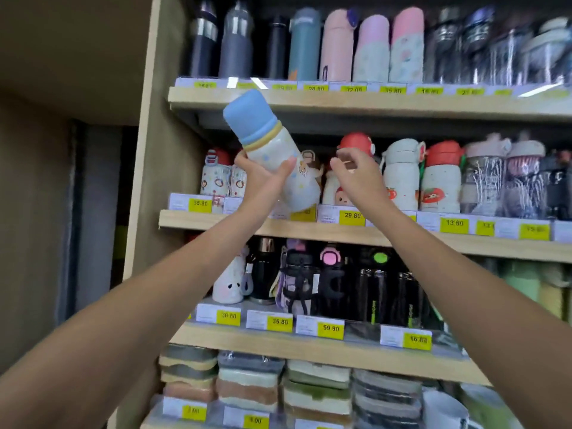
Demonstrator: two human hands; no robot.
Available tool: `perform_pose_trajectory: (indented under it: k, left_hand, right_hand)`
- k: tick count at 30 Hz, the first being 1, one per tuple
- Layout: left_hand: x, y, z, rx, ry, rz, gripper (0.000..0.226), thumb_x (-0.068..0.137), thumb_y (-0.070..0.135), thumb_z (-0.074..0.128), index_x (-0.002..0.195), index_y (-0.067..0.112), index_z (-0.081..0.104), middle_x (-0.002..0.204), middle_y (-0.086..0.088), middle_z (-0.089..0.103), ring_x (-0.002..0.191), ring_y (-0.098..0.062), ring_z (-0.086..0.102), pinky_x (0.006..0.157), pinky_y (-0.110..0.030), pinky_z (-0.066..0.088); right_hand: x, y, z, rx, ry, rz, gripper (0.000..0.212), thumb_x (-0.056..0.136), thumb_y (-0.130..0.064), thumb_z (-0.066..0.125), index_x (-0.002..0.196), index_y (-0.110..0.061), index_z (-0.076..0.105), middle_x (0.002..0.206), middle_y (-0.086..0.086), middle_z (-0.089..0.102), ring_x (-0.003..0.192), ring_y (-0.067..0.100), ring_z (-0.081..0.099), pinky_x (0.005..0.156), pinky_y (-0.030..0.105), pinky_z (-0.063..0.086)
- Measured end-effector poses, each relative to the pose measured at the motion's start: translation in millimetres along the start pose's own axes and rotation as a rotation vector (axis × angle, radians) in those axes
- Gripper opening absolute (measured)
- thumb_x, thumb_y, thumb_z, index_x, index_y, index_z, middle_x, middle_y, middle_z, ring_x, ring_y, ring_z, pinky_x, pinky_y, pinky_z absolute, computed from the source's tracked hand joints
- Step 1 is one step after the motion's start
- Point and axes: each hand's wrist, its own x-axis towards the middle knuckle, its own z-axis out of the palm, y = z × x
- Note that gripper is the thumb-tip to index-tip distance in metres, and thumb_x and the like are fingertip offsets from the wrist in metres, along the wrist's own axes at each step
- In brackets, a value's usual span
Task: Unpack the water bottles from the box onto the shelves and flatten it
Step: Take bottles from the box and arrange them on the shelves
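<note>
My left hand [263,178] grips a white water bottle with a blue cap [272,147] around its middle. The bottle tilts left, cap up, in front of the second shelf [309,229]. My right hand [356,178] hovers just right of the bottle with fingers loosely curled, holding nothing, in front of a red-capped bottle [356,144] that stands on that shelf. The box is out of view.
Wooden shelves are packed with bottles: tall flasks on the top shelf [340,102], children's bottles on the second, dark bottles on the third shelf [309,345], stacked lunch boxes [247,385] below. Yellow price tags line the edges. The unit's side panel [145,150] stands at left.
</note>
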Motion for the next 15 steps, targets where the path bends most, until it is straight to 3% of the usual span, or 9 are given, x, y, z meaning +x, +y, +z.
perform_pose_trajectory:
  k: [1, 3, 8, 15]
  left_hand:
    - [7.1, -1.9, 3.3, 0.019, -0.005, 0.021, 0.077, 0.085, 0.026, 0.068, 0.136, 0.01, 0.012, 0.119, 0.005, 0.041, 0.091, 0.007, 0.048, 0.071, -0.004, 0.041]
    - [20.7, -6.5, 11.4, 0.035, -0.018, 0.051, 0.077, 0.085, 0.025, 0.068, 0.136, 0.01, 0.012, 0.118, 0.005, 0.04, 0.094, 0.002, 0.049, 0.078, -0.012, 0.041]
    - [47.1, -21.6, 35.6, 0.08, -0.072, 0.136, 0.079, 0.083, 0.02, 0.07, 0.135, 0.01, 0.011, 0.123, 0.001, 0.038, 0.106, -0.007, 0.048, 0.089, -0.021, 0.039]
    - [54.0, -49.6, 60.0, 0.284, -0.17, 0.23, 0.084, 0.078, 0.025, 0.073, 0.135, 0.011, 0.012, 0.12, 0.002, 0.038, 0.116, -0.02, 0.05, 0.096, -0.033, 0.043]
  right_hand:
    - [3.2, 8.8, -1.7, -0.068, 0.062, -0.006, 0.022, 0.09, -0.026, 0.051, 0.106, -0.015, 0.061, 0.108, 0.006, 0.059, 0.101, 0.019, 0.055, 0.088, 0.034, 0.045]
    - [10.0, 25.0, -2.6, -0.186, 0.156, -0.02, 0.026, 0.088, -0.024, 0.049, 0.109, -0.011, 0.058, 0.114, 0.009, 0.052, 0.11, 0.026, 0.048, 0.09, 0.041, 0.043]
    - [21.8, 54.8, 7.2, -0.344, 0.237, 0.056, 0.063, 0.087, -0.029, 0.058, 0.141, -0.009, 0.034, 0.139, 0.014, 0.036, 0.126, 0.033, 0.037, 0.099, 0.04, 0.037]
    - [25.6, 74.7, 25.7, -0.431, 0.234, 0.123, 0.078, 0.086, -0.04, 0.06, 0.146, -0.007, 0.023, 0.142, 0.016, 0.034, 0.13, 0.037, 0.032, 0.102, 0.044, 0.034]
